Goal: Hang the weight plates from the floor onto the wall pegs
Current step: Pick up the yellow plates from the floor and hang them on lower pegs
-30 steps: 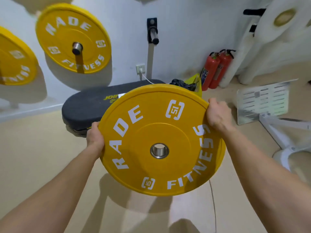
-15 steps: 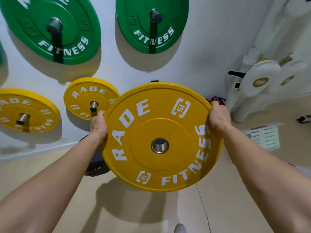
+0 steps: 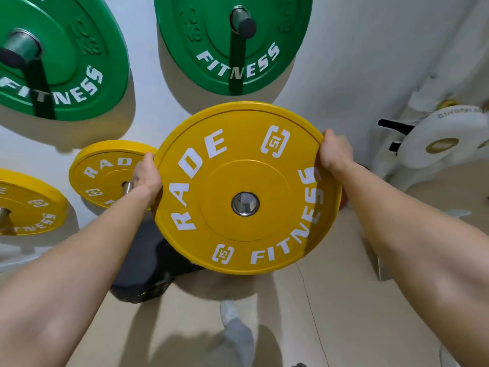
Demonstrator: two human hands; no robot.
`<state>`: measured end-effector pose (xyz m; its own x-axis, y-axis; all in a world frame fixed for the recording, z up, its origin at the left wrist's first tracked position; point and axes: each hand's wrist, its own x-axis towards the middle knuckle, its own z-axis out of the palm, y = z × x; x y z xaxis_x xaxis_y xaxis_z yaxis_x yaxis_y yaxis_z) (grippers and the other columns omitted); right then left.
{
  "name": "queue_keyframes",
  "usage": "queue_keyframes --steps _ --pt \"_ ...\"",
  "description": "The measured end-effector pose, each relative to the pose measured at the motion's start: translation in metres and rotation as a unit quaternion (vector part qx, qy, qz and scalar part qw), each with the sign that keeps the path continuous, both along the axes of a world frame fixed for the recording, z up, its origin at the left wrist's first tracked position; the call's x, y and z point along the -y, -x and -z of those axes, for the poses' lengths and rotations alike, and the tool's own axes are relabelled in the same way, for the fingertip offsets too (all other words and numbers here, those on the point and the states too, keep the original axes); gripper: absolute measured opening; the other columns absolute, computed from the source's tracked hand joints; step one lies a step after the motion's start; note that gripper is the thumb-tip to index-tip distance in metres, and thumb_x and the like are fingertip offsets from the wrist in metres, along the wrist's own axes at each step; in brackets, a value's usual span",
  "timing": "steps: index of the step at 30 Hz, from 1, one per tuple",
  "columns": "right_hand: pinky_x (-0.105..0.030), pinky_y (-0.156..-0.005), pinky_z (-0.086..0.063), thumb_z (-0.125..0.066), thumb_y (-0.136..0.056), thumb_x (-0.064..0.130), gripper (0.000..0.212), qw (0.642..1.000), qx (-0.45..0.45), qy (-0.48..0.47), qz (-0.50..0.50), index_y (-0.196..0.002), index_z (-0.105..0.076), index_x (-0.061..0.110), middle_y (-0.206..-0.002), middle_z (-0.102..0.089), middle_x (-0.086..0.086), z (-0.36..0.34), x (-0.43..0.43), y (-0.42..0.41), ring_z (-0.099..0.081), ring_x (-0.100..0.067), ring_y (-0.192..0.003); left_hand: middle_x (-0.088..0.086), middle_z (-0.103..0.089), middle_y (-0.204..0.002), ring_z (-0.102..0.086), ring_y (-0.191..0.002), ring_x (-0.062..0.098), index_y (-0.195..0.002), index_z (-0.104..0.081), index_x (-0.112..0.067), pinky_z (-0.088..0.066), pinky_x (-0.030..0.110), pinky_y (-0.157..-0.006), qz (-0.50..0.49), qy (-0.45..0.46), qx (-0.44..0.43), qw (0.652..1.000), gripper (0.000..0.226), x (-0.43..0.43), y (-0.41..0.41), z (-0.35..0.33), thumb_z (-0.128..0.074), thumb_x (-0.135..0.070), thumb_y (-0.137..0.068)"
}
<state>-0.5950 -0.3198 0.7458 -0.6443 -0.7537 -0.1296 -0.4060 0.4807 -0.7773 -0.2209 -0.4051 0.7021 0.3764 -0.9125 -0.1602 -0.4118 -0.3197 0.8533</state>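
Observation:
I hold a yellow weight plate [image 3: 246, 186] with white lettering upright in front of the wall, its steel centre hole facing me. My left hand [image 3: 146, 176] grips its left rim and my right hand [image 3: 334, 152] grips its upper right rim. Two green plates [image 3: 232, 43] [image 3: 58, 59] hang on pegs high on the wall. Two yellow plates [image 3: 105, 170] [image 3: 29, 202] hang lower at the left. The peg behind the held plate is hidden.
A dark padded bench [image 3: 143, 263] lies on the floor below the held plate. White plates [image 3: 444, 139] lean in the right corner. My grey trouser leg and white shoe [image 3: 232, 321] show at the bottom. A thin cable runs across the beige floor.
The plate has risen and moved closer to the wall. My view has tilted up, so the green plates now fill the top and the fire extinguishers are out of sight.

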Motion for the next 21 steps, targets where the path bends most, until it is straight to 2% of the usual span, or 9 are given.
queue_keyframes --steps 3,5,8,11,16,21 --pt "-0.038 -0.088 -0.035 -0.027 -0.101 0.032 0.052 1.0 0.009 -0.015 0.021 -0.121 -0.057 -0.006 -0.134 -0.051 -0.03 0.022 0.06 0.016 -0.049 -0.041 -0.118 0.029 -0.055 -0.132 -0.05 -0.119 0.042 -0.125 -0.06 -0.004 -0.037 0.042 -0.097 0.014 -0.016 0.022 1.0 0.045 0.064 0.013 0.015 -0.028 -0.028 -0.106" --pt "-0.037 -0.083 -0.032 -0.028 -0.101 0.031 0.05 1.0 0.008 -0.019 0.021 -0.117 -0.058 -0.005 -0.132 -0.051 -0.031 0.035 0.1 0.024 -0.05 -0.04 -0.115 0.029 -0.052 -0.137 -0.048 -0.124 0.041 -0.134 -0.055 -0.006 -0.035 0.04 -0.098 0.029 -0.01 0.044 0.999 0.042 0.106 0.025 0.021 -0.026 -0.021 -0.107" --pt "-0.035 -0.077 -0.028 -0.029 -0.102 0.027 0.041 1.0 0.001 -0.026 0.012 -0.106 -0.059 -0.002 -0.127 -0.053 -0.03 0.057 0.151 0.038 -0.05 -0.039 -0.104 0.029 -0.051 -0.139 -0.048 -0.126 0.041 -0.135 -0.054 -0.007 -0.033 0.039 -0.099 0.042 -0.017 0.074 0.996 0.041 0.157 0.039 0.042 -0.026 -0.018 -0.107" --pt "-0.034 -0.074 -0.027 -0.028 -0.103 0.021 0.031 0.998 -0.025 -0.05 -0.021 -0.095 -0.054 0.005 -0.12 -0.056 -0.029 0.093 0.2 0.057 -0.045 -0.031 -0.088 0.03 -0.052 -0.138 -0.048 -0.127 0.041 -0.135 -0.055 -0.006 -0.035 0.038 -0.099 0.034 -0.032 0.07 0.996 0.042 0.204 0.055 0.075 -0.026 -0.016 -0.107" --pt "-0.042 -0.085 -0.035 -0.024 -0.102 0.014 0.028 0.993 -0.062 -0.084 -0.055 -0.098 -0.051 0.005 -0.122 -0.054 -0.033 0.168 0.265 0.086 -0.052 -0.038 -0.104 0.029 -0.054 -0.135 -0.05 -0.122 0.041 -0.127 -0.061 -0.005 -0.037 0.04 -0.098 0.011 -0.055 0.065 0.996 0.047 0.263 0.078 0.136 -0.027 -0.029 -0.106" --pt "-0.047 -0.097 -0.037 -0.023 -0.101 0.016 0.031 0.99 -0.079 -0.099 -0.066 -0.102 -0.052 0.004 -0.126 -0.051 -0.034 0.228 0.311 0.106 -0.05 -0.045 -0.113 0.03 -0.053 -0.135 -0.051 -0.122 0.042 -0.132 -0.056 -0.005 -0.039 0.04 -0.097 0.019 -0.087 0.107 0.99 0.044 0.303 0.092 0.199 -0.025 -0.025 -0.107"
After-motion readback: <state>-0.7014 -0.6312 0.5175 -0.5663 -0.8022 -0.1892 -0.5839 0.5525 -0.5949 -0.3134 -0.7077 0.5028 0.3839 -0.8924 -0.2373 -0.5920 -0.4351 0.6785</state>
